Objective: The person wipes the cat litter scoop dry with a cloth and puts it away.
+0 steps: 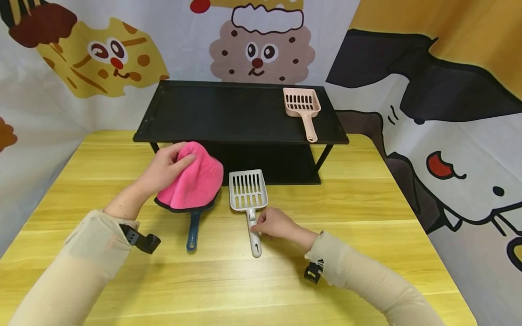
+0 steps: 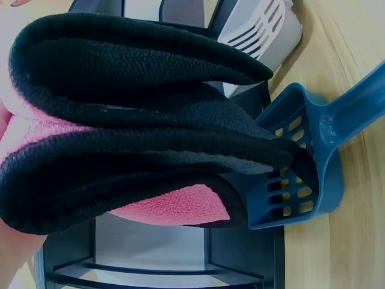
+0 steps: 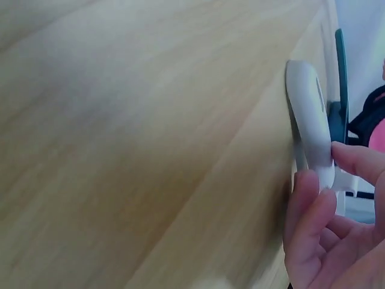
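My left hand (image 1: 165, 167) grips a pink cloth (image 1: 195, 176) by its upper part, bunched between thumb and fingers. The cloth has a dark underside and black edging, and it hangs in folds over the basket of a blue litter scoop (image 1: 193, 231). In the left wrist view a dark corner of the cloth dips into the slotted basket of that scoop (image 2: 328, 129). My right hand (image 1: 279, 224) pinches the handle of a light grey litter scoop (image 1: 247, 194), whose slotted head points away from me. The right wrist view shows thumb and fingers on either side of this handle (image 3: 308, 102).
A black two-tier shelf (image 1: 228, 108) stands at the back of the wooden table (image 1: 326, 299). On its top right lies a pale pink litter scoop (image 1: 307, 119), its handle reaching the front edge. Behind hangs a cartoon-printed curtain (image 1: 183, 27).
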`<state>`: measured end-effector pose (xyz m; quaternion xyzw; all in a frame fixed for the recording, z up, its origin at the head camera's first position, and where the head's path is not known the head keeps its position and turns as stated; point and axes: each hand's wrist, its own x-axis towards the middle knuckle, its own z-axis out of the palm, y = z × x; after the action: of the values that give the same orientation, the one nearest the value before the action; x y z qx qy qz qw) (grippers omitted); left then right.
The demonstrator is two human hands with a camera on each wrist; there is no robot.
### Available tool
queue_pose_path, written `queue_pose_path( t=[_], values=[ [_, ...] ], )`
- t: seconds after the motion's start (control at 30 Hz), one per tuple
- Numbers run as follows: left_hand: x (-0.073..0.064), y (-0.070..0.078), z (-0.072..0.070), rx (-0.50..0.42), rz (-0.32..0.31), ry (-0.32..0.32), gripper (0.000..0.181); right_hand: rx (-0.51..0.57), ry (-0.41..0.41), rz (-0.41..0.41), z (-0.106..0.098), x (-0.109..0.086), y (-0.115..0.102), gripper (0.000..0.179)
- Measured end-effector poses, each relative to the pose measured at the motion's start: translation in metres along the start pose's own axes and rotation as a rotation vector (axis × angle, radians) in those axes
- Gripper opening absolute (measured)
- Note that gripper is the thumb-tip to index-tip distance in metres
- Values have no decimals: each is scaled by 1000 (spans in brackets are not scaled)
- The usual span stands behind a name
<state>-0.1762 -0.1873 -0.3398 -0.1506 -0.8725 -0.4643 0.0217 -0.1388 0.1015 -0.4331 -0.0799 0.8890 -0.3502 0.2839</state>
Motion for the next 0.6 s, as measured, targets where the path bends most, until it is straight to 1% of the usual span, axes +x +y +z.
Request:
queue_pose_path(
  t=[0.17,0.3,0.4,0.5,0.6],
  values=[
    [0,-1,-1,-10,-2,-6,30,97,-10,53,-9,1,6,17],
    [1,0,0,-22,2,-1,29,340,-68,71,-18,0,12,11],
    [1,0,0,-25,3,-1,28,504,-115,78,-26,-2,15,10],
    [1,0,0,-27,-1,-5,26,518,-96,55,-34,-4,19,15],
    [0,1,0,-30,-3,-8,26,504,-64,36,-41,-5,23,21]
  ],
)
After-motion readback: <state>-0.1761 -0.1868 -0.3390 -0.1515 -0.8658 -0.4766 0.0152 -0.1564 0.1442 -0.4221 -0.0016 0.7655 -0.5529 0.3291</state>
